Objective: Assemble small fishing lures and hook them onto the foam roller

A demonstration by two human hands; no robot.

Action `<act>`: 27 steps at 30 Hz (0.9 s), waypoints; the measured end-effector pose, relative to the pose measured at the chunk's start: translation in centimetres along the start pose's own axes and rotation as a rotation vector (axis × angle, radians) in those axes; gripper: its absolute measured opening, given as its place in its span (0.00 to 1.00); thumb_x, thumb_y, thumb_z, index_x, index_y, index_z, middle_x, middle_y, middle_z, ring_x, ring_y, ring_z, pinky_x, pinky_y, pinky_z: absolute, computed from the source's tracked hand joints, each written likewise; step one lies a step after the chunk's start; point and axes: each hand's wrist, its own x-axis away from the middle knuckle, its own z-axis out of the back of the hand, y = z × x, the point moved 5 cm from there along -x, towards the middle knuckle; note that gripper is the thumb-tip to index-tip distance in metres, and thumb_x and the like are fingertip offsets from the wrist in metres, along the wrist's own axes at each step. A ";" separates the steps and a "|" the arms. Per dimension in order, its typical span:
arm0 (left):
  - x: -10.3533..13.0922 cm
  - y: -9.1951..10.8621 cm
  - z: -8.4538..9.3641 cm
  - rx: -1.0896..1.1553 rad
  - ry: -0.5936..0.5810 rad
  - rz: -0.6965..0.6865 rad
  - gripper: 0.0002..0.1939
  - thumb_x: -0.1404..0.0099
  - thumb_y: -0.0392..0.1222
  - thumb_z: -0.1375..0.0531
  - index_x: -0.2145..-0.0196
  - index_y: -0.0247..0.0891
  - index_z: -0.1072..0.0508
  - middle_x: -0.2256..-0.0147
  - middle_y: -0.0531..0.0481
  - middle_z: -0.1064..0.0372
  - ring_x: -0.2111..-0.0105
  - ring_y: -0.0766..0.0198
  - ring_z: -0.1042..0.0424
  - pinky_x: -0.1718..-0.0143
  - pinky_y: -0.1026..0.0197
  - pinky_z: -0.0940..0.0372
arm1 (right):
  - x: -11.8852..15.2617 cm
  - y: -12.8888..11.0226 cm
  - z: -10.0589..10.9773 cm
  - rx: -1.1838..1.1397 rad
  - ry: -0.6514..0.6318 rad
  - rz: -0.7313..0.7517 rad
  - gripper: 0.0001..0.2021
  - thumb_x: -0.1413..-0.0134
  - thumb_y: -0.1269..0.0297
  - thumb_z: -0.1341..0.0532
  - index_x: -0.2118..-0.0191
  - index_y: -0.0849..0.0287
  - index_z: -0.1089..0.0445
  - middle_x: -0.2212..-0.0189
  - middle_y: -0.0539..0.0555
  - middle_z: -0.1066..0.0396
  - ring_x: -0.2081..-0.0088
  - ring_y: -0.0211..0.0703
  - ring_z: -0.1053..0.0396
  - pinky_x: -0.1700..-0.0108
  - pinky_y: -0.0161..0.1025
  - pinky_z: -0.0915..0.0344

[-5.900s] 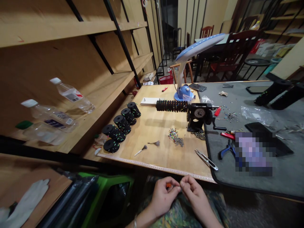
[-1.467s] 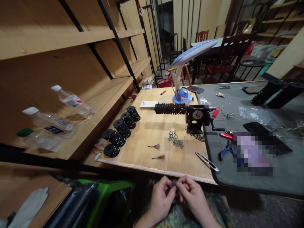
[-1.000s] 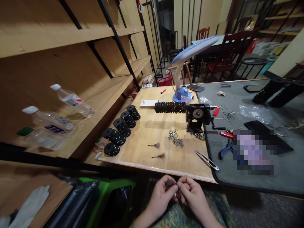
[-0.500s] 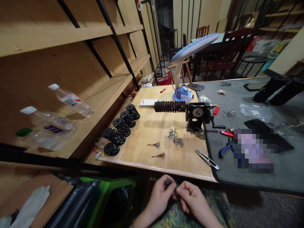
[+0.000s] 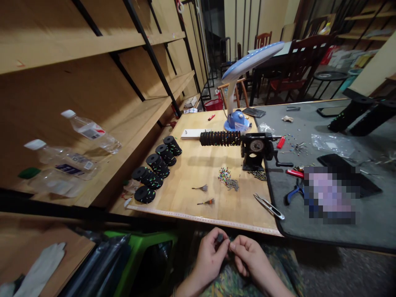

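Observation:
Low over my lap, below the table's front edge, my left hand (image 5: 211,252) is closed in a pinch around a small dark grey piece (image 5: 220,238), too small to name. My right hand (image 5: 249,255) pinches too, its fingertips almost meeting the left ones; what lies between them cannot be made out. On the wooden table (image 5: 173,202) ahead are two small feathery tufts on thin stems, a grey one (image 5: 202,188) and an orange-marked one (image 5: 208,202). Beyond them lie a pile of coloured beads (image 5: 224,175) and small metal pieces (image 5: 232,184). Thread snips (image 5: 268,206) rest near the front edge.
A hand-cranked winder (image 5: 255,148) carries a row of black foam discs (image 5: 220,138). Black foam spools (image 5: 154,165) line the left edge. A blue lamp (image 5: 236,119) stands behind. On the grey mat (image 5: 309,231) are pliers (image 5: 293,193) and a red lighter (image 5: 281,142). Plastic bottles (image 5: 93,130) occupy the left shelf.
Both hands stay pinched together in nearly the same place, with only slight finger movement. The whole view has shifted very slightly.

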 end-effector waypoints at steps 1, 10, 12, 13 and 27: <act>0.0 0.1 0.1 -0.048 0.009 -0.030 0.06 0.38 0.41 0.42 0.70 0.36 0.32 0.74 0.53 0.34 0.76 0.67 0.34 0.74 0.67 0.38 | 0.0 0.1 0.0 -0.006 0.003 -0.007 0.25 0.61 0.38 0.36 0.78 0.56 0.42 0.95 0.40 0.43 0.92 0.26 0.57 0.86 0.29 0.62; 0.3 1.3 0.4 -0.295 0.003 -0.173 0.06 0.37 0.39 0.44 0.72 0.37 0.31 0.74 0.50 0.31 0.74 0.64 0.32 0.72 0.65 0.39 | -0.1 -0.8 0.2 0.043 0.025 0.059 0.28 0.63 0.33 0.37 0.73 0.56 0.40 0.93 0.40 0.41 0.90 0.27 0.53 0.85 0.28 0.58; 0.3 1.3 0.3 -0.304 -0.004 -0.179 0.06 0.37 0.39 0.44 0.72 0.37 0.31 0.74 0.50 0.31 0.74 0.64 0.32 0.72 0.65 0.39 | -0.1 -0.9 0.3 0.035 0.019 0.072 0.29 0.64 0.33 0.38 0.71 0.56 0.39 0.93 0.39 0.41 0.90 0.28 0.54 0.86 0.28 0.58; 0.4 1.3 0.2 -0.307 -0.008 -0.180 0.06 0.37 0.38 0.44 0.71 0.37 0.30 0.74 0.49 0.31 0.74 0.64 0.32 0.72 0.65 0.39 | -0.2 -0.9 0.3 0.029 0.019 0.077 0.29 0.64 0.33 0.37 0.70 0.56 0.39 0.93 0.39 0.41 0.90 0.28 0.54 0.86 0.28 0.58; 0.3 0.3 -1.1 0.162 -0.124 0.097 0.10 0.40 0.45 0.39 0.70 0.37 0.35 0.79 0.54 0.34 0.80 0.67 0.33 0.76 0.66 0.37 | 0.1 -1.6 1.6 -0.074 0.153 0.163 0.23 0.57 0.40 0.37 0.72 0.56 0.40 0.92 0.36 0.50 0.87 0.28 0.60 0.82 0.30 0.64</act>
